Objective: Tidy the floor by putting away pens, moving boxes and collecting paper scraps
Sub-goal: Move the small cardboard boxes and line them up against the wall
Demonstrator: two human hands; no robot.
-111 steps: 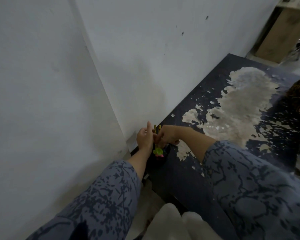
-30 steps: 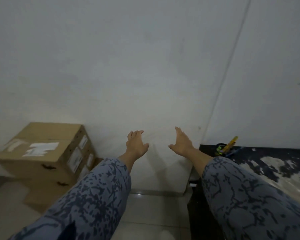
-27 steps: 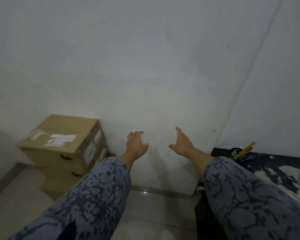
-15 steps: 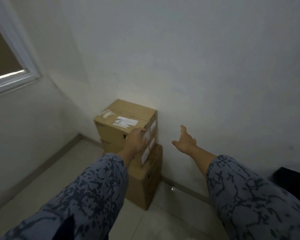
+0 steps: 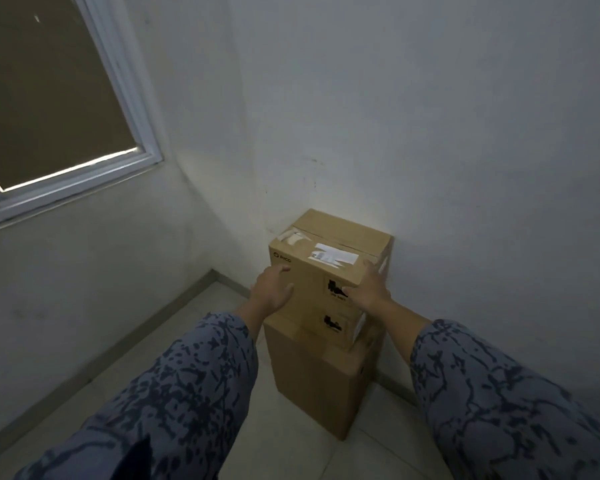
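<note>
A stack of cardboard boxes stands on a pale tiled floor (image 5: 291, 445) in the corner of a room, close against a white wall (image 5: 430, 133). The top box (image 5: 329, 251) is brown cardboard, closed, with its flaps taped shut and a white shipping label (image 5: 333, 257) stuck across its lid. Small dark print marks its front face. It sits on a second, smaller-looking box (image 5: 336, 325), also closed, of which only a strip of the front shows, with a black printed mark on it. Both rest on a taller bottom box (image 5: 312, 386), closed as well, which stands directly on the floor. Nothing shows what any box holds. Two arms in blue-grey patterned sleeves (image 5: 187, 393) reach forward from the bottom of the view. The left hand (image 5: 272, 289) is at the top box's front left edge, fingers loosely spread, its grip wide and holding nothing. The right hand (image 5: 369, 289) lies against the front right corner of the same box, fingers fairly straight and reaching up toward the lid, its grip also wide, not closed around anything. Whether the left hand actually touches the cardboard cannot be told. At upper left, a window (image 5: 49, 98) with a white frame is set in the adjoining wall, its pane dark.
</note>
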